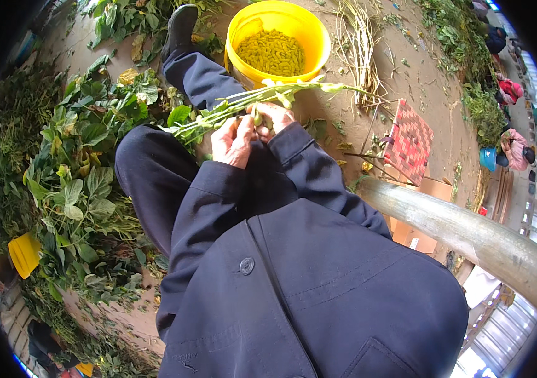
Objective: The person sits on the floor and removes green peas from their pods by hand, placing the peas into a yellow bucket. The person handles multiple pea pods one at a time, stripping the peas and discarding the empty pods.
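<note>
My left hand (231,142) and my right hand (275,118) meet in front of my knees, fingers curled against a soybean plant. Its pale green stalks (230,103) stretch crosswise just beyond my fingers, with leaves towards the left and roots to the right. A plump green pod (256,115) shows between the fingertips; which hand pinches it is hard to see. Beyond the stalks stands a yellow plastic bucket (325,45), partly filled with picked soybean pods (273,53).
Leafy soybean plants (93,189) are heaped on my left. Stripped stalks (358,47) lie right of the bucket. A folding stool (410,141) with a red woven seat, flattened cardboard (422,231) and a thick metal pole (453,222) are at my right. People sit farther off.
</note>
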### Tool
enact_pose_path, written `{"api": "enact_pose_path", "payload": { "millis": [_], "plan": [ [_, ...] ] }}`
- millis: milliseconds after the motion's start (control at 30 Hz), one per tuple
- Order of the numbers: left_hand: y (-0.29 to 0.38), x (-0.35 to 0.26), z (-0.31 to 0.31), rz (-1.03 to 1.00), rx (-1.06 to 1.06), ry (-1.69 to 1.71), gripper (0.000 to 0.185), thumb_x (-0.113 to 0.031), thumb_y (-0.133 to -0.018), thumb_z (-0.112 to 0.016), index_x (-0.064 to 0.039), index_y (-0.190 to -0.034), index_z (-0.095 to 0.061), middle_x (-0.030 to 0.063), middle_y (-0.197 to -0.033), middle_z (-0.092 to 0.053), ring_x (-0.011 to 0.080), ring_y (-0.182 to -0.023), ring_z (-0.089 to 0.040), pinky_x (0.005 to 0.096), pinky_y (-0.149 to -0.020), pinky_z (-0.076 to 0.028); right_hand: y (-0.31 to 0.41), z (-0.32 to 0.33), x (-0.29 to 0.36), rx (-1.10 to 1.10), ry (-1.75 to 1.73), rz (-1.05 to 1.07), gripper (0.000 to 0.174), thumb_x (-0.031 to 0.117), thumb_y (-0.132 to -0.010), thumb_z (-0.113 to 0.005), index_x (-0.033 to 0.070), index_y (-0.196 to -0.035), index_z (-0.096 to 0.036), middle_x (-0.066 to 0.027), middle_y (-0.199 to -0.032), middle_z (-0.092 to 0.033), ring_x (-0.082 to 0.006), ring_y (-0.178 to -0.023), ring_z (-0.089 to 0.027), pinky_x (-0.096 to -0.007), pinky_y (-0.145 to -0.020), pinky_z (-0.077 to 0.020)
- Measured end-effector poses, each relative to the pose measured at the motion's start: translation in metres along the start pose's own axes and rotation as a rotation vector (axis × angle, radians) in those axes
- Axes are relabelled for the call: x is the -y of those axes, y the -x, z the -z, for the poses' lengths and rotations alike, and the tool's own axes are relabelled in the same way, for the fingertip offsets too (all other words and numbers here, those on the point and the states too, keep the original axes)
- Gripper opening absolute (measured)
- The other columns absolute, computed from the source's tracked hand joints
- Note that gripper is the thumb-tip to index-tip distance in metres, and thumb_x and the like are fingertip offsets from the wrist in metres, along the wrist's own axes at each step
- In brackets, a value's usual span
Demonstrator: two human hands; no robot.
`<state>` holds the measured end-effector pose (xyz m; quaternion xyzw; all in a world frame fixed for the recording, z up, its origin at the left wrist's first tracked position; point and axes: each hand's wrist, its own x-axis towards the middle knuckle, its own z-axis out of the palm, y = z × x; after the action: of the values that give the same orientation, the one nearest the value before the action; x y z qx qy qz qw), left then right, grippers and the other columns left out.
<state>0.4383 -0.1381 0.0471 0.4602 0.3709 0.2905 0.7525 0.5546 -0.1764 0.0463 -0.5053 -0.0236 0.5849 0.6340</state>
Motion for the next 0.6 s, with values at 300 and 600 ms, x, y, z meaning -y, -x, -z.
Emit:
{"api": "enact_pose_path", "payload": {
  "millis": [300, 600],
  "plan": [
    [0.007, 0.005, 0.039, 0.04, -0.25, -0.186, 0.011, -0.007, -0.076, -0.058, 0.001, -0.082, -0.056, 0.0023, -0.067, -0.055, 0.0081, -0.059, -0.048, 0.0215, -0.056, -0.04, -0.01, 0.02, 0.006, 0.274, -0.131, -0.155, 0.025, 0.018, -0.084, -0.044, -0.003, -0.097, -0.05, -0.0042, -0.065, -0.05, -0.0075, -0.037, -0.034, -0.0216, -0.037, -0.0296],
    [-0.015, 0.029, 0.048, -0.223, -0.378, -0.583, 0.023, -0.005, -0.074, -0.059, 0.001, -0.096, -0.054, 0.0028, -0.074, -0.055, 0.009, -0.064, -0.05, 0.0218, -0.059, -0.041, -0.011, 0.032, 0.004, 0.421, -0.205, -0.184, 0.039, 0.009, -0.08, -0.05, -0.001, -0.117, -0.043, -0.0084, -0.092, -0.056, -0.0075, -0.054, -0.041, -0.018, -0.046, -0.033]
  ]
}}
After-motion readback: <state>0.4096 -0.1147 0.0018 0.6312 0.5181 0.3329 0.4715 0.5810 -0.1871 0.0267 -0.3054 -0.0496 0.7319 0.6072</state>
